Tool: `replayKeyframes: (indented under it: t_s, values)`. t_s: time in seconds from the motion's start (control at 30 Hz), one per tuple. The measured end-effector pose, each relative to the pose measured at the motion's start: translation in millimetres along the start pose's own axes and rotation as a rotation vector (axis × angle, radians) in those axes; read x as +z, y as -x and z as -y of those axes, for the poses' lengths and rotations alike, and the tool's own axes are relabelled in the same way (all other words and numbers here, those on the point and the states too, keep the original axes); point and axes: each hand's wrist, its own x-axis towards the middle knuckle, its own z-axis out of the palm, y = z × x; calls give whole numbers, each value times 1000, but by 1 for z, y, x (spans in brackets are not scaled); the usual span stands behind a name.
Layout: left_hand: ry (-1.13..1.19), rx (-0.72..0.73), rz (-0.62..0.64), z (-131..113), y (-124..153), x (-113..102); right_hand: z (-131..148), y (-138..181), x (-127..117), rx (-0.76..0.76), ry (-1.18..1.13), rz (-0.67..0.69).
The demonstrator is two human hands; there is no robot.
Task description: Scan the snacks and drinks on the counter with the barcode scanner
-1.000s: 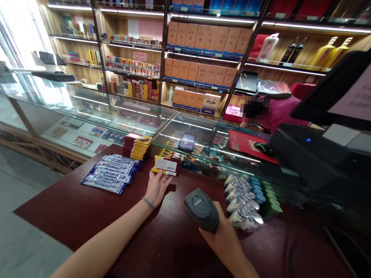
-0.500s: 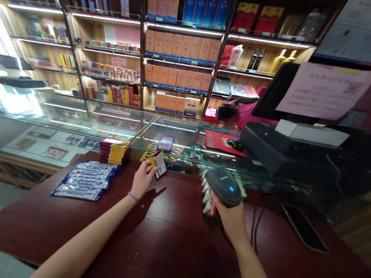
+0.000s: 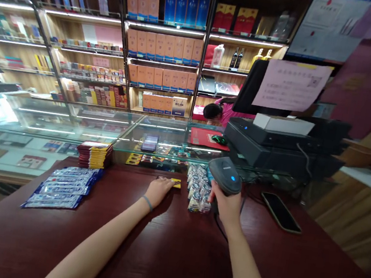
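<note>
My left hand [image 3: 158, 192] rests low on the dark red tabletop [image 3: 155, 254], its fingers over a small yellow and dark-red packet [image 3: 176, 183]. The packet lies on or just above the wood, mostly covered by the fingers. A handheld barcode scanner [image 3: 224, 176] with a blue light is in my right hand [image 3: 230, 209], fingers wrapped round its handle. Directly left of the scanner stands a cluster of small silver-capped bottles [image 3: 195, 188]. On the left side are blue-and-white long packets [image 3: 62, 184] and a stack of red and yellow packets [image 3: 95, 155].
A phone [image 3: 280, 211] lies at the right. Behind the tabletop is a glass display counter [image 3: 110, 131] with a mouse [image 3: 219, 139] on a red mat. A monitor [image 3: 248, 88] stands above a black till [image 3: 257, 144]. Beyond the counter a person in pink [image 3: 227, 110] bends down.
My left hand has moved right and down with the packet, from tilted in the air to the tabletop. The view has turned right. The scanner stays in my right hand, beside the bottles.
</note>
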Motion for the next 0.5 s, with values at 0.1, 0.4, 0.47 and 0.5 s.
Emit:
replayKeyframes:
  t_s: [0.1, 0.4, 0.47, 0.5]
  values:
    - [25, -7, 7, 1, -9, 12, -2, 0, -1, -2, 3, -21]
    - [224, -30, -84, 9, -32, 34, -3, 0, -5, -4, -4, -36]
    - [252, -13, -100, 9, -36, 38, -4, 0, -5, -5, -5, -33]
    - [268, -10, -108, 10, -37, 40, -6, 0, -6, -4, -7, -37]
